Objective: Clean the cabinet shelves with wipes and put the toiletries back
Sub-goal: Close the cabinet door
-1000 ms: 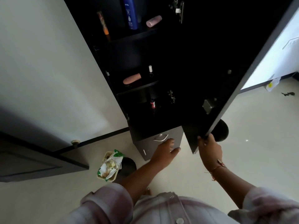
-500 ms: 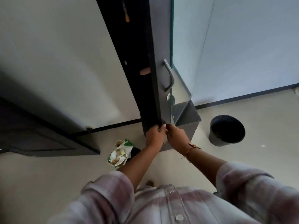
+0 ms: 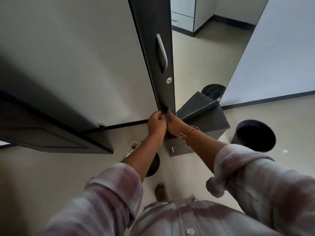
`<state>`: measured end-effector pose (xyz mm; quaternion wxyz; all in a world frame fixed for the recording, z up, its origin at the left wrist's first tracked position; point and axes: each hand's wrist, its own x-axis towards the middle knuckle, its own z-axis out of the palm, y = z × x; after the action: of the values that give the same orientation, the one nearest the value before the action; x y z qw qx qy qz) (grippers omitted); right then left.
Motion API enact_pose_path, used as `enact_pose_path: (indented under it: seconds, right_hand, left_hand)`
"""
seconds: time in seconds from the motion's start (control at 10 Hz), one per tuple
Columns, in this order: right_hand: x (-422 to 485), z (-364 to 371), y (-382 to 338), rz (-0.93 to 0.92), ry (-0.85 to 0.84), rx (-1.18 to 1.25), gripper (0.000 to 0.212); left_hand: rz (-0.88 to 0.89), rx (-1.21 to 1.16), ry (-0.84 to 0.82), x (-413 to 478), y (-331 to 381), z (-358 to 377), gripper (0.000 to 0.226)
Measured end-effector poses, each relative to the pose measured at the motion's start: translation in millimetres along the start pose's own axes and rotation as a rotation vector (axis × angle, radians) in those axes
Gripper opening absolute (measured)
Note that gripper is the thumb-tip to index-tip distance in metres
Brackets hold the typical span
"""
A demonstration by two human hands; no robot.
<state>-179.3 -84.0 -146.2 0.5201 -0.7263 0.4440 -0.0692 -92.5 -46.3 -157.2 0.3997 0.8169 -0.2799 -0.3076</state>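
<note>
**A:** Pale floor (image 3: pixel 51 167), pale walls (image 3: pixel 68 48). What do the hands have?

**B:** The left hand (image 3: pixel 156 123) and right hand (image 3: pixel 175 124) touch each other. Each has its fingers curled onto the bottom end of the dark cabinet door (image 3: pixel 158 23), gripping it.

**A:** And above them?

**B:** A round lock (image 3: pixel 168 80), and higher up a curved metal handle (image 3: pixel 162 53). A mirror (image 3: pixel 204 57) rises just right of the door.

**A:** Anything in the way?

**B:** The right wrist crosses a grey drawer front (image 3: pixel 179 149) below the hands. The left forearm hides most of a packet (image 3: pixel 133 146) and a dark round thing (image 3: pixel 154 165) on the floor. A black bin (image 3: pixel 254 135) stands well right of the right hand.
</note>
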Motion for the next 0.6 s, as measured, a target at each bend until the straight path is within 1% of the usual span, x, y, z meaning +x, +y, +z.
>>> enact_pose_path:
  seconds: [0.1,0.2,0.3,0.4,0.5,0.6]
  right_hand:
    - [20.7,7.2,1.4,-0.003,0.025,0.02,0.057]
    - [28.6,5.9,-4.2,-0.024,0.077,0.03,0.054]
    - [41.1,0.9,-6.8,-0.011,0.067,0.053,0.059]
    - [53.4,-2.3,-2.5,-0.003,0.053,-0.025,0.071]
    - [64.8,-7.4,-5.7,0.023,0.043,-0.066,0.081]
    - [78.4,-9.8,-8.4,0.007,0.069,-0.113,0.081]
  left_hand:
    - [0.037,0.029,0.013,15.7,6.1,-3.5,0.03]
    - [0.094,0.061,-0.054,29.4,10.4,-5.7,0.034]
    - [0.232,0.189,-0.175,48.9,12.4,-9.5,0.042]
    - [0.361,0.353,-0.277,60.6,12.3,-14.7,0.053]
    - [0.534,0.536,-0.328,79.6,1.9,-25.0,0.066]
    - [0.719,0.809,-0.318,96.5,-4.6,-35.6,0.082]
